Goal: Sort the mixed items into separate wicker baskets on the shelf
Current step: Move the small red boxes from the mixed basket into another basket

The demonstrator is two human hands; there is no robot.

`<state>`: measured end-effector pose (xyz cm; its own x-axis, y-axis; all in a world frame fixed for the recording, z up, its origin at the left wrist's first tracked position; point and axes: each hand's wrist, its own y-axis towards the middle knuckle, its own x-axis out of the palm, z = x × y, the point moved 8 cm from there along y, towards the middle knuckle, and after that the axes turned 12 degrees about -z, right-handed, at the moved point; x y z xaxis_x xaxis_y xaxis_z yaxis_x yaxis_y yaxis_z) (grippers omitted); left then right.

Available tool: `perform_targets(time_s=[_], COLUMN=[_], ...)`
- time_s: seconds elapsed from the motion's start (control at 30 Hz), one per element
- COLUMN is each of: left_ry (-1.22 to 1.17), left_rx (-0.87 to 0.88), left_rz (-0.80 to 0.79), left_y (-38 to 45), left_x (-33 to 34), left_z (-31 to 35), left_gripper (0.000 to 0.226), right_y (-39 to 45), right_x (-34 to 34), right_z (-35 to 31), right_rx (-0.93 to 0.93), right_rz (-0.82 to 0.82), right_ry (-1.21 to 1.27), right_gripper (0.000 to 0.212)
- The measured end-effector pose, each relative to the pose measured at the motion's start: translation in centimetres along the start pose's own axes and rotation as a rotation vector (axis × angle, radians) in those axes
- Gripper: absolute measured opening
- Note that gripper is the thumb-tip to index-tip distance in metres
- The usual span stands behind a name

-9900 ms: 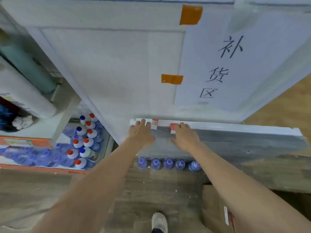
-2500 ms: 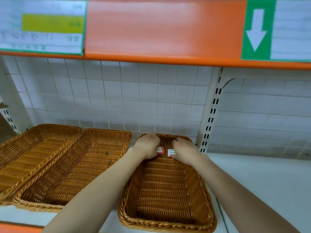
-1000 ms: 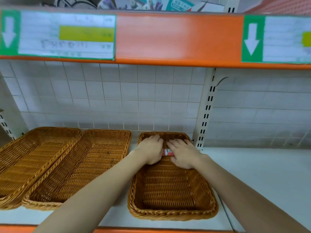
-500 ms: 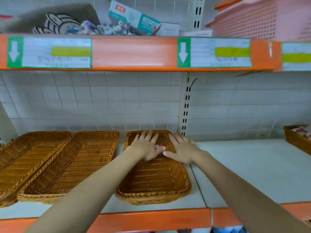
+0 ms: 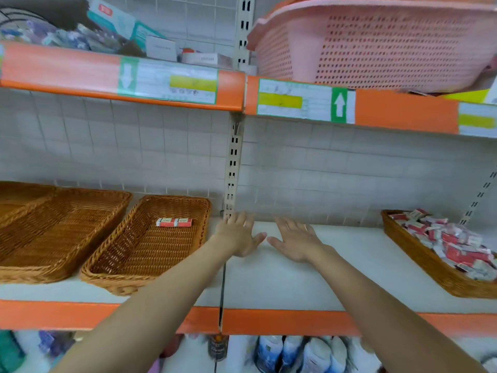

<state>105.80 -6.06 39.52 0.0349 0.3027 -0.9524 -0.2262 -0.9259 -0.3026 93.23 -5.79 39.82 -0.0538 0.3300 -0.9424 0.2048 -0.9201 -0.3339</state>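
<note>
Two small red-and-white boxes (image 5: 174,222) lie side by side at the back of a wicker basket (image 5: 113,275) on the white shelf (image 5: 282,284). My left hand (image 5: 238,236) and my right hand (image 5: 295,242) hover over the bare shelf to the right of that basket, fingers straight and spread, holding nothing. At the far right, another wicker basket (image 5: 419,259) holds a heap of several red-and-white packets (image 5: 451,243). Two more wicker baskets (image 5: 56,227) sit at the left with nothing visible inside.
An orange shelf edge (image 5: 269,320) runs below my arms. The upper shelf carries a pink plastic basket (image 5: 376,44) and assorted boxed goods (image 5: 113,25). A slotted upright post (image 5: 233,162) stands behind my left hand. Bottles (image 5: 295,354) show on the level below.
Both hands have let go of the two small boxes and moved right out of the basket, over the bare shelf. The view has swung right, revealing the filled basket.
</note>
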Motion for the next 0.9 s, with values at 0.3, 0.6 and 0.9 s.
perform_targets(time_s=[0.3,0.6,0.9], left_ry=[0.104,0.135,0.139], left_rx=[0.160,0.346,0.448], left_rz=[-0.009,-0.004,0.057], left_y=[4.5,6.7,7.9], left_x=[-1.0,-1.1,-2.7], left_z=[9.3,21.0,33.3], left_gripper=[0.071,0.067,0.068], right_y=[-2.3,-6.4,-10.3], right_x=[0.9,1.8,1.4], right_z=[9.7,20.4,31.3], right_rx=[0.138,0.303,0.320], right_rz=[0.042,0.066,0.131], right_ry=[0.073,0.081,0.060], right_gripper=[0.070,0.068,0.068])
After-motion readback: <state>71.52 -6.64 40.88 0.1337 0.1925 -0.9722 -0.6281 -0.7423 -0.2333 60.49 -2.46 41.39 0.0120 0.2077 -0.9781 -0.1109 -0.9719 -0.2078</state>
